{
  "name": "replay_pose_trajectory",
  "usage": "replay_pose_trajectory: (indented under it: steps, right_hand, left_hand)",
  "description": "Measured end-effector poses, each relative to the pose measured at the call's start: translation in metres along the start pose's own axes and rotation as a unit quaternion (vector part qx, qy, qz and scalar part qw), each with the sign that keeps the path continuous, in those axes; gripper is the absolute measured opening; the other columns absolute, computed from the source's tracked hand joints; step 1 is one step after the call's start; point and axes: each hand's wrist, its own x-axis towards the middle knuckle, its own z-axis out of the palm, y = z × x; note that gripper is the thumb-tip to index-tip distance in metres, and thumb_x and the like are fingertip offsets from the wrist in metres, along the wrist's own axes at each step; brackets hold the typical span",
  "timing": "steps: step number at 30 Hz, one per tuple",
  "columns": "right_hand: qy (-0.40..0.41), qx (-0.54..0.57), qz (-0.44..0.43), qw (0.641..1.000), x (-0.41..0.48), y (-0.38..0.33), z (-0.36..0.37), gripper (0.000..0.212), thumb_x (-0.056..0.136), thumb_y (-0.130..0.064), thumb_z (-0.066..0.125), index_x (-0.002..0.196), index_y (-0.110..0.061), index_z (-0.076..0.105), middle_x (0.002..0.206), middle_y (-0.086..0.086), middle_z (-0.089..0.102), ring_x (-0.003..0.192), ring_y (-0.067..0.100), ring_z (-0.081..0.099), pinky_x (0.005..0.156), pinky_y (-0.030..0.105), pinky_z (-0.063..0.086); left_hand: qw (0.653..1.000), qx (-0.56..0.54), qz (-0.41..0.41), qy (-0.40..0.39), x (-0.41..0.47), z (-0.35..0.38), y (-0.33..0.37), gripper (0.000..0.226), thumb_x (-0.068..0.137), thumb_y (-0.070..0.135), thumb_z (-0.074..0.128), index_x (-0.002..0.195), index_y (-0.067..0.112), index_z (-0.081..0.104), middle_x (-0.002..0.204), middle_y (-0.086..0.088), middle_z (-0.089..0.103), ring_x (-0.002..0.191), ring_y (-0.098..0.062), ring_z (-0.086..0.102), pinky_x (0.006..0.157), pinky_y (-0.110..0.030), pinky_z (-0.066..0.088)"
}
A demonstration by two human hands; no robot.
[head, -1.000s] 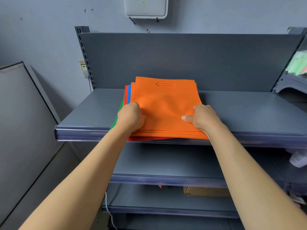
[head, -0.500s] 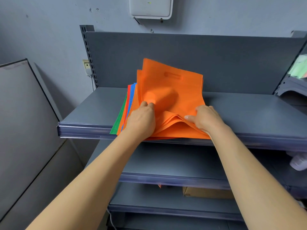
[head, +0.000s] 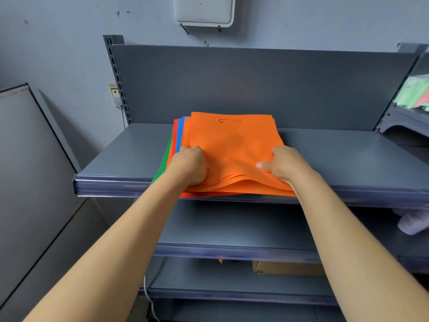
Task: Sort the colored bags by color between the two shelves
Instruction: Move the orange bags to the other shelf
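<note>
A stack of flat fabric bags lies on the top grey shelf (head: 348, 159). Several orange bags (head: 232, 145) form the top of the stack. Blue (head: 179, 135), red (head: 174, 133) and green (head: 165, 159) bag edges stick out on its left side. My left hand (head: 190, 166) grips the near left corner of the orange bags, fingers curled under them. My right hand (head: 283, 163) holds the near right part, thumb on top and fingers tucked beneath. The orange layers bulge up slightly at the front edge between my hands.
A lower grey shelf (head: 232, 231) sits beneath, with a cardboard box (head: 287, 268) further down. A second shelf unit (head: 408, 122) at the right holds pale green bags (head: 415, 94). A grey panel (head: 30, 170) leans at the left. A white box (head: 204, 10) hangs on the wall.
The orange bags, lifted and folded upward half a second ago, have dropped back almost flat on the stack. Both hands stay at the near corners.
</note>
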Motion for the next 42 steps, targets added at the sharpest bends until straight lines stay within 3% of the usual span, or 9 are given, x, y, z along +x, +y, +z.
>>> replay_pose_trajectory:
  steps: [6, 9, 13, 18, 25, 29, 33, 38, 42]
  right_hand:
    - [0.008, -0.006, 0.005, 1.000, 0.002, 0.001, 0.002, 0.061, 0.089, -0.046, 0.058, 0.133, -0.006, 0.046, 0.141, 0.015, 0.041, 0.121, 0.033, 0.049, 0.092, 0.039, 0.044]
    - [0.014, -0.006, 0.009, 1.000, 0.002, 0.000, 0.003, 0.061, 0.089, -0.047, 0.058, 0.133, -0.008, 0.046, 0.140, 0.016, 0.041, 0.121, 0.034, 0.048, 0.093, 0.040, 0.043]
    - [0.030, 0.000, 0.000, 1.000, 0.000, 0.001, 0.004, 0.059, 0.089, -0.047, 0.058, 0.132, -0.008, 0.048, 0.138, 0.016, 0.044, 0.119, 0.034, 0.049, 0.092, 0.040, 0.043]
    - [0.039, 0.015, -0.003, 0.999, -0.004, 0.002, 0.002, 0.061, 0.088, -0.048, 0.059, 0.132, -0.007, 0.047, 0.138, 0.016, 0.044, 0.120, 0.034, 0.049, 0.093, 0.040, 0.043]
    - [0.080, 0.021, -0.017, 0.996, -0.009, 0.009, -0.011, 0.061, 0.082, -0.032, 0.071, 0.130, -0.002, 0.049, 0.136, 0.016, 0.048, 0.125, 0.034, 0.043, 0.100, 0.042, 0.041]
    - [0.106, 0.051, -0.009, 0.993, -0.012, 0.016, -0.018, 0.048, 0.083, -0.020, 0.070, 0.123, 0.000, 0.054, 0.127, 0.015, 0.055, 0.116, 0.033, 0.051, 0.086, 0.036, 0.045]
    - [0.104, 0.086, 0.010, 0.991, -0.015, 0.025, -0.018, 0.040, 0.086, -0.031, 0.066, 0.112, -0.003, 0.056, 0.117, 0.014, 0.059, 0.095, 0.028, 0.052, 0.070, 0.032, 0.039]
    - [0.042, 0.131, 0.018, 0.990, -0.019, 0.035, -0.021, 0.068, 0.087, -0.040, 0.063, 0.137, -0.002, 0.039, 0.141, 0.012, 0.043, 0.127, 0.031, 0.044, 0.097, 0.037, 0.038]
    - [0.004, 0.188, 0.035, 0.982, -0.022, 0.042, -0.022, 0.079, 0.085, -0.044, 0.064, 0.145, -0.005, 0.028, 0.147, 0.009, 0.036, 0.131, 0.029, 0.040, 0.099, 0.036, 0.036]
  left_hand:
    - [0.990, -0.060, 0.043, 0.121, -0.015, 0.008, 0.005, 0.028, 0.089, -0.006, 0.036, 0.114, -0.002, 0.047, 0.114, -0.020, 0.047, 0.095, -0.042, 0.056, 0.072, -0.040, 0.041]
    - [0.979, -0.081, 0.086, 0.166, -0.027, 0.010, 0.018, 0.050, 0.083, -0.014, 0.032, 0.129, 0.004, 0.041, 0.117, -0.015, 0.046, 0.101, -0.040, 0.056, 0.084, -0.046, 0.044]
    - [0.979, -0.047, 0.122, 0.158, -0.031, 0.012, 0.029, 0.058, 0.083, -0.013, 0.034, 0.134, 0.011, 0.042, 0.121, -0.010, 0.045, 0.104, -0.039, 0.056, 0.109, -0.055, 0.026]
    - [0.979, -0.091, 0.158, 0.094, -0.024, 0.004, 0.021, 0.059, 0.083, -0.009, 0.036, 0.135, 0.018, 0.048, 0.125, -0.008, 0.043, 0.107, -0.037, 0.053, 0.093, -0.042, 0.044]
    - [0.945, -0.323, -0.049, 0.031, -0.010, -0.022, 0.006, 0.061, 0.086, 0.016, 0.060, 0.142, 0.020, 0.036, 0.142, -0.012, 0.031, 0.104, -0.028, 0.052, 0.084, -0.026, 0.040]
    - [0.867, -0.476, -0.138, 0.052, -0.009, -0.031, 0.008, 0.041, 0.081, 0.012, 0.066, 0.117, 0.002, 0.049, 0.077, -0.007, 0.046, 0.074, -0.023, 0.048, 0.055, -0.024, 0.034]
    - [0.899, -0.410, -0.144, 0.048, -0.013, -0.022, 0.012, 0.017, 0.084, 0.010, 0.064, 0.086, 0.009, 0.047, 0.075, -0.005, 0.044, 0.063, -0.016, 0.043, 0.051, -0.025, 0.034]
    - [0.957, -0.282, -0.068, 0.026, -0.017, -0.015, 0.020, 0.055, 0.085, 0.008, 0.063, 0.135, 0.006, 0.040, 0.128, -0.015, 0.052, 0.099, -0.029, 0.052, 0.081, -0.034, 0.045]
    - [0.976, -0.190, 0.023, 0.105, -0.024, -0.012, 0.027, 0.057, 0.086, -0.004, 0.048, 0.140, 0.012, 0.039, 0.134, -0.016, 0.041, 0.112, -0.034, 0.052, 0.085, -0.030, 0.041]
